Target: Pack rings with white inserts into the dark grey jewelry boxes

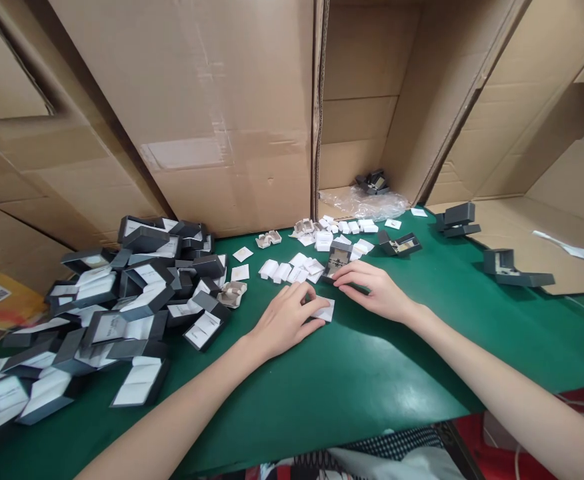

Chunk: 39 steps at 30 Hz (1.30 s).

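Loosely, left hand (285, 320) rests on a white, perhaps foam, square pad (325, 311).

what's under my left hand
A white card pokes out from under the left hand on the green table. The rest of the card is hidden by the hand, so its full shape can't be seen.

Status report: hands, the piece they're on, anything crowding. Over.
Left hand on white insert, grip unclear. Right hand open, fingers at open grey box. Loose inserts and box pile close left.
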Motion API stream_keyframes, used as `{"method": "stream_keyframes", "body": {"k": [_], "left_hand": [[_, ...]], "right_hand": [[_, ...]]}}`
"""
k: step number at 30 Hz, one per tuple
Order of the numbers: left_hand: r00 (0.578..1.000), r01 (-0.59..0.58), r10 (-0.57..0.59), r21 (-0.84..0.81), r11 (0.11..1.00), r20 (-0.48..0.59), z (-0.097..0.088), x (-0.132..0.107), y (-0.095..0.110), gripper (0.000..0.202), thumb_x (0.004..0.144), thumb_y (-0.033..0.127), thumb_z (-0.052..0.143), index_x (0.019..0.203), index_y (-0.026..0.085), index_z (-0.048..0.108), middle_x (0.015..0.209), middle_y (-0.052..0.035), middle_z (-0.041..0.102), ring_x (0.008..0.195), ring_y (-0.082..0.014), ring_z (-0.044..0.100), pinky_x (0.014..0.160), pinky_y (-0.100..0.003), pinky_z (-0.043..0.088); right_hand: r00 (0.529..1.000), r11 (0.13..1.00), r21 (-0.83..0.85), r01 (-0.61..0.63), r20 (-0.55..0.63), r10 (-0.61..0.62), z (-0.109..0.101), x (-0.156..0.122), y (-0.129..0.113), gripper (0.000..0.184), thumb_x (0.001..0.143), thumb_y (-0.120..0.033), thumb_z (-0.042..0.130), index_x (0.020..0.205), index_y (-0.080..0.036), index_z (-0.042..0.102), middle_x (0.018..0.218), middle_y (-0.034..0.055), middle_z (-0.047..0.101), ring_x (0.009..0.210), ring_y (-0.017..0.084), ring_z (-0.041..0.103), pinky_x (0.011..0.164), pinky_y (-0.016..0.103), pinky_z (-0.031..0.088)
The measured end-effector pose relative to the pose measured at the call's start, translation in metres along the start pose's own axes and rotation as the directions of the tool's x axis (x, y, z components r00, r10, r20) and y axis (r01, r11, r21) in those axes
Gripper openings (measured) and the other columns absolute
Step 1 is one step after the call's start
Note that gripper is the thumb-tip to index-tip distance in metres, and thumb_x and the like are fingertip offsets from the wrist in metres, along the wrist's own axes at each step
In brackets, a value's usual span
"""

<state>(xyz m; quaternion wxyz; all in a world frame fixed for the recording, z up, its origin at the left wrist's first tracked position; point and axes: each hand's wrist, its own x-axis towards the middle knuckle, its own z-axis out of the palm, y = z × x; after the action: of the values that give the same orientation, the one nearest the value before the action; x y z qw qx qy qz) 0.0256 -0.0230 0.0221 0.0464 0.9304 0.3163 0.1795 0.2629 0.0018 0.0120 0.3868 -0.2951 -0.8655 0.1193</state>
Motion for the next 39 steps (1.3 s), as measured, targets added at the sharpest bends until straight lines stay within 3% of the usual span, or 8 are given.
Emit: {"method": "stream_keyframes", "body": {"k": [6, 13, 20, 24, 28, 31, 36, 39], "left_hand": [[0.999, -0.045, 0.043, -0.095, 0.994, -0.023, 0.001, 0.0, -0.003, 0.021, 0.094, 0.02, 0.039, 0.093, 0.021, 0.061, 0.094, -0.0062, 0.058, 0.087, -0.0178, 0.054, 0.075, -0.031, 0.045], [0.988, 0.025, -0.085, -0.4, 0.916, -0.133, 0.0, 0.002, -0.006, 0.016, 0.089, 0.013, 0.041, 0.089, 0.019, 0.056, 0.101, -0.0064, 0.06, 0.097, -0.0172, 0.057, 0.085, -0.031, 0.047], [0.962, 0.108, -0.215, -0.488, 0.866, -0.168, 0.001, 0.004, -0.011, 0.013, 0.086, 0.013, 0.046, 0.083, 0.019, 0.058, 0.106, -0.0067, 0.059, 0.099, -0.0184, 0.057, 0.084, -0.032, 0.048], [0.963, 0.114, -0.203, -0.415, 0.903, -0.178, 0.003, 0.003, -0.01, 0.018, 0.087, 0.016, 0.049, 0.103, 0.021, 0.056, 0.114, -0.0078, 0.057, 0.109, -0.0203, 0.053, 0.092, -0.035, 0.046], [0.988, 0.102, -0.125, -0.225, 0.969, -0.092, 0.001, 0.002, -0.005, 0.033, 0.088, 0.023, 0.051, 0.122, 0.024, 0.049, 0.138, -0.0094, 0.042, 0.128, -0.0248, 0.04, 0.104, -0.042, 0.039], [0.999, 0.034, -0.033, -0.118, 0.992, 0.01, 0.0, 0.002, -0.003, 0.043, 0.088, 0.031, 0.052, 0.13, 0.025, 0.045, 0.15, -0.0085, 0.025, 0.138, -0.0283, 0.025, 0.11, -0.047, 0.031], [0.996, -0.008, 0.013, -0.055, 0.998, 0.094, 0.0, 0.002, -0.003, 0.045, 0.089, 0.041, 0.05, 0.131, 0.024, 0.048, 0.155, -0.0074, 0.014, 0.141, -0.0314, 0.015, 0.112, -0.051, 0.027], [0.992, -0.031, 0.035, -0.04, 0.999, 0.121, 0.0, 0.002, -0.002, 0.045, 0.09, 0.043, 0.048, 0.131, 0.025, 0.048, 0.155, -0.006, 0.012, 0.142, -0.0316, 0.012, 0.112, -0.051, 0.024]], "right_hand": [[0.997, 0.996, -0.082, 0.041, 0.073, -0.035, 0.005, 0.001, 0.002, 0.02, 0.087, -0.016, 0.048, 0.097, -0.024, 0.064, 0.102, 0.0064, 0.066, 0.098, 0.021, 0.058, 0.085, 0.042, 0.049], [0.987, 0.99, -0.112, 0.089, 0.14, -0.073, 0.014, 0.003, 0.0, 0.021, 0.087, -0.018, 0.051, 0.103, -0.025, 0.062, 0.109, 0.0073, 0.064, 0.105, 0.022, 0.054, 0.087, 0.043, 0.046], [0.996, 0.996, 0.013, 0.084, 0.023, -0.084, 0.011, 0.004, -0.01, 0.014, 0.087, -0.022, 0.054, 0.096, -0.025, 0.065, 0.091, 0.0047, 0.068, 0.09, 0.02, 0.059, 0.079, 0.039, 0.049], [0.993, 0.978, 0.199, -0.064, -0.085, 0.082, 0.01, 0.004, -0.015, 0.012, 0.087, -0.025, 0.056, 0.09, -0.023, 0.067, 0.083, 0.0043, 0.068, 0.08, 0.019, 0.06, 0.074, 0.036, 0.05], [0.899, 0.885, 0.354, -0.301, -0.206, 0.388, 0.005, 0.004, -0.008, 0.014, 0.082, -0.033, 0.062, 0.084, -0.021, 0.068, 0.074, 0.0025, 0.066, 0.066, 0.016, 0.06, 0.063, 0.031, 0.05], [0.796, 0.793, 0.499, -0.349, -0.288, 0.532, -0.004, 0.003, 0.001, 0.015, 0.079, -0.035, 0.064, 0.081, -0.02, 0.066, 0.064, -0.0003, 0.063, 0.058, 0.014, 0.059, 0.059, 0.029, 0.05], [0.731, 0.747, 0.601, -0.283, -0.369, 0.574, -0.017, 0.001, 0.008, 0.011, 0.075, -0.029, 0.067, 0.082, -0.021, 0.069, 0.079, 0.0029, 0.069, 0.066, 0.016, 0.063, 0.061, 0.029, 0.052], [0.726, 0.753, 0.593, -0.286, -0.379, 0.574, -0.018, 0.0, 0.009, 0.007, 0.074, -0.024, 0.065, 0.079, -0.021, 0.07, 0.084, 0.0032, 0.07, 0.075, 0.017, 0.065, 0.065, 0.03, 0.053]]}}
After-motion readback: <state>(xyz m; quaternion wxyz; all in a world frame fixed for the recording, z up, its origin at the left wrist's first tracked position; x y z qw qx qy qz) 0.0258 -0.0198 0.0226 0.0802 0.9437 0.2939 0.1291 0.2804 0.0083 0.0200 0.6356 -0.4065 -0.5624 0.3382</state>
